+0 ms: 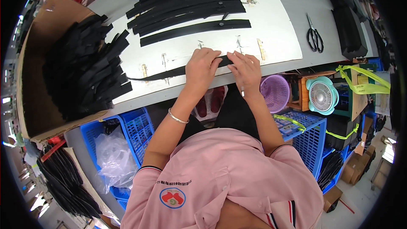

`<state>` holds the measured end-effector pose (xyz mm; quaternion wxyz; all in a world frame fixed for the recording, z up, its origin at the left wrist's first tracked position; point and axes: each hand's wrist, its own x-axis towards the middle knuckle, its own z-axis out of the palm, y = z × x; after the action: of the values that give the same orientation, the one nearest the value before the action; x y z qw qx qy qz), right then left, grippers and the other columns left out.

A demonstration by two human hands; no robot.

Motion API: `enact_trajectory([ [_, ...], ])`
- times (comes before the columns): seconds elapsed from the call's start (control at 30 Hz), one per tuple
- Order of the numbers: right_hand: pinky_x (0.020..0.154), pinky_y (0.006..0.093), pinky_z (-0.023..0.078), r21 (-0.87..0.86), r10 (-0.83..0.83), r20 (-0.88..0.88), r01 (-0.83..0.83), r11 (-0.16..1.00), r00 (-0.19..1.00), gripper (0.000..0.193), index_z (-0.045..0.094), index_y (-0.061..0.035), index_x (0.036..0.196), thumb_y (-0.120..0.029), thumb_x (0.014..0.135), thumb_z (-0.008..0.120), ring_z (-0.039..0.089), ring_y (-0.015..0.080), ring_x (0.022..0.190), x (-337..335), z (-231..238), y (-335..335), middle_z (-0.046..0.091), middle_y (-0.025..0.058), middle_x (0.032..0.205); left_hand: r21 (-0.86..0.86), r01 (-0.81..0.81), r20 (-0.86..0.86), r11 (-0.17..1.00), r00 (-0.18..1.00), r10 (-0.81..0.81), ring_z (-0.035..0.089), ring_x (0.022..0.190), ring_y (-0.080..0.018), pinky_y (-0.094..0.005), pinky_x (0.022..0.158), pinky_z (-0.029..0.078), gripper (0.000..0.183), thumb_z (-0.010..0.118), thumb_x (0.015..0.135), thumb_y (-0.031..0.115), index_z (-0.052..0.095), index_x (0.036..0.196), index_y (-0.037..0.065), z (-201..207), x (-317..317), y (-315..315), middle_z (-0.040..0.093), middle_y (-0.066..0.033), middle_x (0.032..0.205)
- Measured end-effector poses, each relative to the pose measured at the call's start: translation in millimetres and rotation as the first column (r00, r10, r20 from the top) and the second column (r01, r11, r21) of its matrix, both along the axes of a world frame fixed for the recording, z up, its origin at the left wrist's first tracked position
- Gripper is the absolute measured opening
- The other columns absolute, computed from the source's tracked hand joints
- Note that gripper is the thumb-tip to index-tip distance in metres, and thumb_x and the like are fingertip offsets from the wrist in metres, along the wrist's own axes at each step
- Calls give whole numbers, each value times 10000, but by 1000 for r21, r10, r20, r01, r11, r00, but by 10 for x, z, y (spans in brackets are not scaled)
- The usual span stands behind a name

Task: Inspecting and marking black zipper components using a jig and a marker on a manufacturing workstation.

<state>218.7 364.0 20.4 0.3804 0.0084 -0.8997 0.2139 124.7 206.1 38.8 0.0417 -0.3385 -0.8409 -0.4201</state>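
Observation:
A long black fabric strip (165, 74) runs along the near edge of a white board (280, 29), its narrow tail reaching left. My left hand (200, 68) is closed on the strip, thumb and fingers together. Close on its right, my right hand (246, 71) grips the same strip with bent fingertips. A small pale tip shows by the right palm; what it belongs to is hidden. Farther up the board lies a single flat black strip (190, 32) with a small dark round piece on it. Beyond it, many black strips (186, 0) lie overlapped in rows.
At left, a cardboard box (32, 59) holds a heap of black strips. Scissors (313, 36) lie on the grey table (296, 0) at right. Below the edge are a purple basket (274, 93), a turquoise fan (322, 95) and blue crates (309, 144). Another person is at upper left.

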Motion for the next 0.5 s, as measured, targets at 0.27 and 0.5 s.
enact_trajectory([
  [0.27,1107,450,422,156,-167,131,146,977,977,482,675,-124,1325,-51,860,779,655,241,1213,265,-64,511,731,54,1224,-56,-127,-174,990,978,116,579,1258,-319,-474,1100,397,308,722,910,74,729,1217,47,-183,66,-415,677,-113,1294],
  [0.5,1131,450,397,50,-139,181,132,990,974,342,711,-122,1319,-142,981,657,576,320,1266,327,-158,671,667,142,1315,-263,-244,-155,933,965,209,449,1459,-336,-581,1240,129,435,674,992,219,632,1403,83,-151,298,-933,586,-119,1487],
])
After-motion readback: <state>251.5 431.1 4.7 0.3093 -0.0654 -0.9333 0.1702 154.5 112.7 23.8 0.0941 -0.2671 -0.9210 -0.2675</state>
